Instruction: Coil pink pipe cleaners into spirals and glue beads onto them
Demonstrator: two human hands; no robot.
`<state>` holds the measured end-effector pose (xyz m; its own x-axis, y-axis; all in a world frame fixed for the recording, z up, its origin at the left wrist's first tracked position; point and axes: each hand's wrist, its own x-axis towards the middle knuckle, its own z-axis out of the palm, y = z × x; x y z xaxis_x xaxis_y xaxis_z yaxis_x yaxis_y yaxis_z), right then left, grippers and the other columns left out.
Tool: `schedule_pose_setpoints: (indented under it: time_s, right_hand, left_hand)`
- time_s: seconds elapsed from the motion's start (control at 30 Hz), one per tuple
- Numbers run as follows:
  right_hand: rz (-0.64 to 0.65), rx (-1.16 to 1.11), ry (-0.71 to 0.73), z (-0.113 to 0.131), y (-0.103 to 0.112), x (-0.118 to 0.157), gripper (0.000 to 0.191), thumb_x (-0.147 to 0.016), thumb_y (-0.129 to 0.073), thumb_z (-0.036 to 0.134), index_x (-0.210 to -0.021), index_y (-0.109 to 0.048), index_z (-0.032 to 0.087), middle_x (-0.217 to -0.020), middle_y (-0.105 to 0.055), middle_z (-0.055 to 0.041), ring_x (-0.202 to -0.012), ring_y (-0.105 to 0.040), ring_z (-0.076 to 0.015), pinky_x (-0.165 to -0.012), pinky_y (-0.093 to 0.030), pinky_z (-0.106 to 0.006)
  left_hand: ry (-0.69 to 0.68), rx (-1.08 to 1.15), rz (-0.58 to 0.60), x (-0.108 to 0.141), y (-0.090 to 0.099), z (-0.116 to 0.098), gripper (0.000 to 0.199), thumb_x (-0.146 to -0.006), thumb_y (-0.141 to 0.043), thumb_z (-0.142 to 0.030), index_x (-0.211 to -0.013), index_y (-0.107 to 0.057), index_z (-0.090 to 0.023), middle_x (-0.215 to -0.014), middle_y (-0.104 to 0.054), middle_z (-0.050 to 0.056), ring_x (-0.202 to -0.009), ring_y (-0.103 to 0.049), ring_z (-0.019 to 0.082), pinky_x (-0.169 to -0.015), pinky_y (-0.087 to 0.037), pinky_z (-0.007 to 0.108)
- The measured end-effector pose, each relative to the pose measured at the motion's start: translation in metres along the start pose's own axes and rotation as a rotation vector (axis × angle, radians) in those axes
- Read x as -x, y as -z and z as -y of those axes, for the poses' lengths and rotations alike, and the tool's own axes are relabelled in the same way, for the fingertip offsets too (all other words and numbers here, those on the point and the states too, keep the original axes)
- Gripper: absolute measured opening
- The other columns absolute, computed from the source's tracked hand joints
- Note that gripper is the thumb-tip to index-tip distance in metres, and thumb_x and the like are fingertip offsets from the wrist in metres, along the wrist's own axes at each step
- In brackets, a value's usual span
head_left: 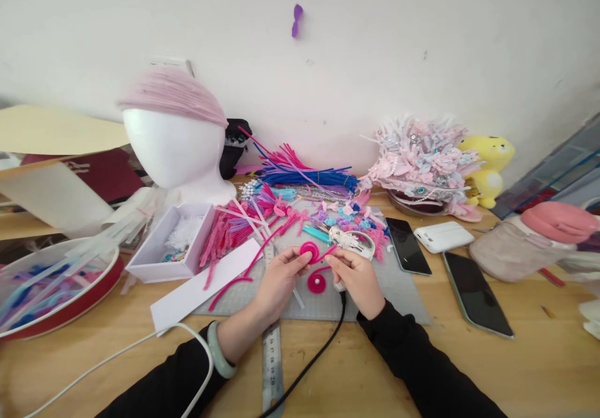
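The left hand (280, 282) pinches a bright pink fuzzy coil (309, 253), the right hand (358, 280) its loose tail, seemingly keeping it wound, above a matching pink spiral (316, 282) just below them

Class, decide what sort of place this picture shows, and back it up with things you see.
Probably a craft worktable, perhaps at home or in a small studio: bundled blue pipe cleaners, a metal ruler and a grey cutting mat suggest it.
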<state>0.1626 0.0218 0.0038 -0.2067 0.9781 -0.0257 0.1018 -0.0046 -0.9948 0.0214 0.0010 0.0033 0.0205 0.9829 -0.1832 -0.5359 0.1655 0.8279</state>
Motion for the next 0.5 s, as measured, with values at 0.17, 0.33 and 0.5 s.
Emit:
schedule_pose_setpoints:
  time_s: [0.17,0.33,0.5]
  right_hand:
    - [-0.039,-0.023,0.000,0.0003,0.0001,0.0002,0.022,-0.070,-0.054,0.036,-0.072,-0.055,0.014,-0.040,-0.042,0.0072,-0.033,-0.030,-0.0030,-0.033,-0.024,-0.016]
    - [-0.048,0.018,0.029,0.0028,0.0012,0.0012,0.020,-0.070,-0.054,0.034,-0.066,-0.053,0.015,-0.041,-0.041,0.0070,-0.035,-0.032,-0.0037,-0.034,-0.025,-0.016]
    - [-0.082,0.029,0.022,0.0051,0.0055,0.0009,0.018,-0.068,-0.054,0.033,-0.064,-0.052,0.015,-0.044,-0.041,0.0060,-0.039,-0.037,-0.0055,-0.035,-0.027,-0.017]
  left_hand:
    - [0.023,-0.006,-0.002,0.0011,-0.0014,0.0003,0.015,-0.062,-0.066,-0.024,-0.063,-0.056,-0.014,-0.063,-0.052,-0.003,-0.058,-0.044,0.007,-0.061,-0.036,0.018]
    - [0.022,-0.049,0.016,0.0006,0.0001,0.0011,0.015,-0.063,-0.065,-0.026,-0.066,-0.057,-0.015,-0.063,-0.053,-0.003,-0.058,-0.045,0.007,-0.061,-0.037,0.019]
    - [0.011,-0.129,0.008,0.0001,0.0012,-0.0013,0.018,-0.061,-0.066,-0.030,-0.068,-0.059,-0.015,-0.066,-0.056,-0.002,-0.058,-0.047,0.008,-0.060,-0.037,0.020]
